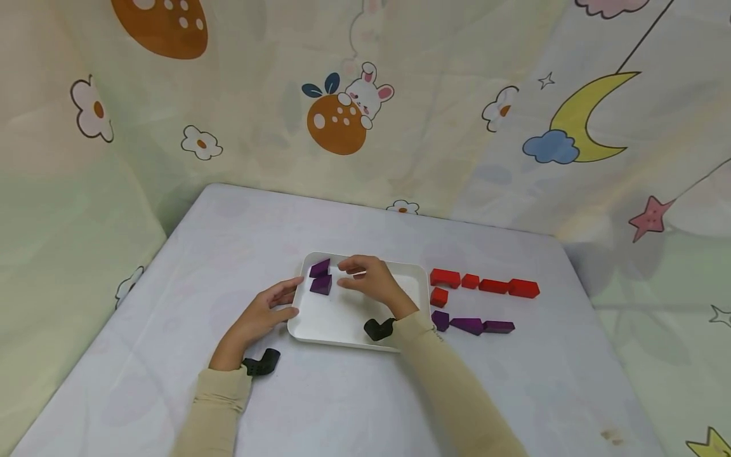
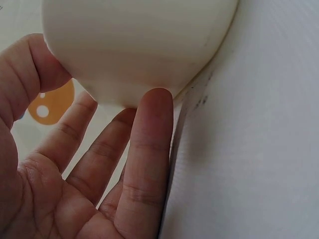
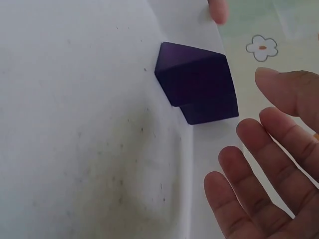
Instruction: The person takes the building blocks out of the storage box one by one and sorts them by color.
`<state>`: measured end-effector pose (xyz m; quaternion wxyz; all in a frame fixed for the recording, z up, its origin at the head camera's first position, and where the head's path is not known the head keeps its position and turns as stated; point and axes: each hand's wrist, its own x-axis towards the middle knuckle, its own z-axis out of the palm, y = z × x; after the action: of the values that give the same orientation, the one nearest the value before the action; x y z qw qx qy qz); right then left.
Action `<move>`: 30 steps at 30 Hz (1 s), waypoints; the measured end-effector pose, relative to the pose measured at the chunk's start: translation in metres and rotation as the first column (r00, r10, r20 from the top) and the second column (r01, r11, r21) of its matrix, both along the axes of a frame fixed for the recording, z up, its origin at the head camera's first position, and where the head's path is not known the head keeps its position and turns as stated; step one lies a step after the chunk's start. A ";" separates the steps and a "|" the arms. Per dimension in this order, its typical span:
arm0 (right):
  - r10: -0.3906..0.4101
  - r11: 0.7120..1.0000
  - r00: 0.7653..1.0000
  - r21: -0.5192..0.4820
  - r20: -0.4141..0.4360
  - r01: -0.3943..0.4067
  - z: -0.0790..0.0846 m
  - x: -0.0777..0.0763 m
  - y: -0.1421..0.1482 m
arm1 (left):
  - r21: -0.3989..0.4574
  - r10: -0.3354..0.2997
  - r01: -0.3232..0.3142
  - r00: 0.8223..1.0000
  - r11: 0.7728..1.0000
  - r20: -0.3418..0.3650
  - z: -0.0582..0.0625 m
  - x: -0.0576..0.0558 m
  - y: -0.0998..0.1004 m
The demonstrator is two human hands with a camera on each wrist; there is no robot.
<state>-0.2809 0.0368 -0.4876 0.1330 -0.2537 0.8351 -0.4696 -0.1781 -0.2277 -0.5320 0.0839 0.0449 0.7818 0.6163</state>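
Two purple wooden blocks lie against each other at the left end of a white tray (image 1: 354,327): a slanted one (image 1: 320,268) behind and another (image 1: 321,285) in front. My left hand (image 1: 259,315) touches the tray's left edge with fingertips and thumb spread along it; the left wrist view shows the fingers (image 2: 148,149) fairly straight against the tray's outer wall. Over the tray, just right of the purple blocks, hovers my right hand (image 1: 372,279). Its fingers (image 3: 269,164) are loosely extended with nothing between them, apart from the blocks (image 3: 197,74) in the right wrist view.
To the tray's right, several red blocks (image 1: 493,286) lie in a row, with one red block (image 1: 439,297) just in front of it. Nearer me is a row of three purple blocks (image 1: 467,325). A patterned curtain (image 1: 257,114) stands behind the white-covered table (image 1: 320,406).
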 end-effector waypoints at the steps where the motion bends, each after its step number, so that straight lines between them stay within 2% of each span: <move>1: 0.002 1.000 1.000 0.009 0.007 -0.002 -0.001 -0.001 -0.004 | -0.002 0.002 -0.002 1.000 1.000 0.002 0.000 0.000 0.000; 5: -0.014 0.995 0.999 0.098 0.039 0.010 -0.004 -0.001 -0.018 | -0.009 0.004 -0.004 1.000 1.000 0.004 0.000 0.000 0.000; 8: -0.031 0.988 0.999 0.155 0.031 0.026 -0.007 0.000 -0.025 | -0.021 0.007 -0.007 1.000 1.000 0.000 -0.001 0.000 0.000; 15: -0.050 0.985 0.999 0.168 0.000 0.049 -0.009 0.003 -0.030 | -0.015 0.005 -0.005 1.000 1.000 0.002 0.000 0.001 0.000; 19: -0.037 0.994 0.999 0.100 0.028 0.034 -0.004 0.006 -0.019 | -0.019 0.005 -0.005 1.000 1.000 0.011 0.000 0.001 0.001; 24: 0.006 0.999 0.998 -0.043 0.061 -0.003 0.000 0.011 0.002 | -0.055 0.018 -0.017 1.000 0.998 0.016 0.000 0.001 0.002; 30: 0.023 0.971 0.997 -0.237 0.070 -0.006 0.008 0.018 0.032 | -0.065 0.025 -0.024 0.999 0.998 0.025 0.000 0.001 0.001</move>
<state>-0.2629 0.0691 -0.4795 0.1352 -0.2568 0.7659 -0.5737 -0.1775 -0.2262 -0.5318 0.0876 0.0247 0.8007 0.5921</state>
